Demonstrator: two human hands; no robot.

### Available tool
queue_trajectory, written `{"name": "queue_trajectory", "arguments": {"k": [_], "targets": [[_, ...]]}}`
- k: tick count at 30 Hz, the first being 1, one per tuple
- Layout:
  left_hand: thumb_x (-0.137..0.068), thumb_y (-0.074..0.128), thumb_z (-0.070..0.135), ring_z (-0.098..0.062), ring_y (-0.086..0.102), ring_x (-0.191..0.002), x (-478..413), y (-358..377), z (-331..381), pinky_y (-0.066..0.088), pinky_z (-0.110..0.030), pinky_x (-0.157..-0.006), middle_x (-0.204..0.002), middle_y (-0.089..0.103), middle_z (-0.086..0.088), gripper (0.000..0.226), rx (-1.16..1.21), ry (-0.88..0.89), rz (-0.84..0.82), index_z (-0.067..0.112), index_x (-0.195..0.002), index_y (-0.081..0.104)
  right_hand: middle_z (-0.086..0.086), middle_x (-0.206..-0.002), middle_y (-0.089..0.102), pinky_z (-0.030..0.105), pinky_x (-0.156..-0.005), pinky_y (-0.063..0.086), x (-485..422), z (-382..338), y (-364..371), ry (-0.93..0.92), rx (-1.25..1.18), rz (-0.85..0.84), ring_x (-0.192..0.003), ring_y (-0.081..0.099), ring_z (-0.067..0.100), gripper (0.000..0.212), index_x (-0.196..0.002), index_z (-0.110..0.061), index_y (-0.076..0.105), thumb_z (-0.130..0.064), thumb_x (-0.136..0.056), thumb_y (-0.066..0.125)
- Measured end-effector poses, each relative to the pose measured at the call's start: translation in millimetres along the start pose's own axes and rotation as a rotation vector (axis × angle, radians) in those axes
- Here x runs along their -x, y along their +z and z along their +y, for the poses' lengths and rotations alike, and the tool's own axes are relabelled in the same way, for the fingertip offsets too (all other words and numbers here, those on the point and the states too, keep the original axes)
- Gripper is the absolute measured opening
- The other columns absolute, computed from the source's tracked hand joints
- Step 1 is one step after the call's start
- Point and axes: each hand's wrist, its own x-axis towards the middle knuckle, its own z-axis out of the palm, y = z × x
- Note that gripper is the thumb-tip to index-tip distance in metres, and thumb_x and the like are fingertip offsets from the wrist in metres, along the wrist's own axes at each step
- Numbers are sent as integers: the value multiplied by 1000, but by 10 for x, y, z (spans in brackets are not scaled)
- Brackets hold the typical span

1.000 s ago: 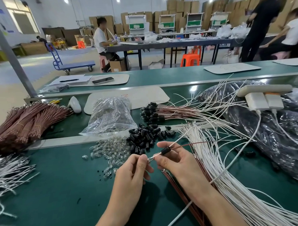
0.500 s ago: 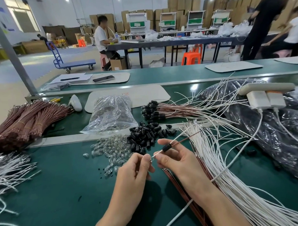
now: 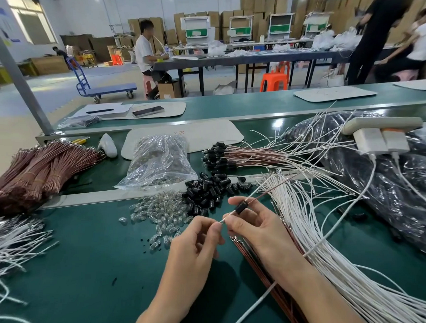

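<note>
- Left hand [image 3: 195,244] pinches the wire tip [image 3: 222,221], over the green mat [image 3: 90,262].
- Right hand [image 3: 255,230] pinches the same wire [image 3: 259,197]; black sleeve [image 3: 240,208] threaded on it.
- Advice: brace tip, slide sleeve straight.
- Spare sleeves [image 3: 208,190] lie beyond.

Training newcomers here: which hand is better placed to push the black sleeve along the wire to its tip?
Probably the right hand: it holds the wire with fingers beside the black sleeve, while the left hand is busy pinching the wire tip.
</note>
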Motion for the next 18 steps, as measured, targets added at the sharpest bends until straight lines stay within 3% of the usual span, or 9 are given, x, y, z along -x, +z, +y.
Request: {"name": "queue_trajectory", "arguments": {"k": [5,10,14,18], "targets": [[-98,54,40,-13,64,-61,-24,-32,-6,50,-26,-60,-75,70,7,17,27,-36,51,35,-83,62,5,-118,73,32,-90,58,-14,-133,-140,-135,-114,120,-107,70,20,32,-118,-28,71,-37,-87,67],[-91,51,52,-8,63,-60,-26,-26,-22,47,-14,-60,-73,69,8,23,41,-64,55,35,-81,62,6,-106,74,26,-78,59,-18,-327,-361,-283,-255,308,-90,70,17,32,-119,-17,69,-30,-92,60],[-89,49,59,-7,64,-62,-24,-6,-30,47,-14,-59,-75,70,10,23,17,-45,23,40,-84,62,-1,-99,75,24,-79,58,-15,-364,-379,-382,-125,410,-87,69,13,29,-117,-24,70,-31,-92,59],[-88,49,60,-7,63,-61,-26,-9,-37,47,-14,-59,-75,71,10,24,13,-45,31,40,-83,62,-2,-104,74,22,-80,58,9,-405,-395,-523,57,446,-89,70,12,39,-136,-31,59,-27,-97,59]]}}
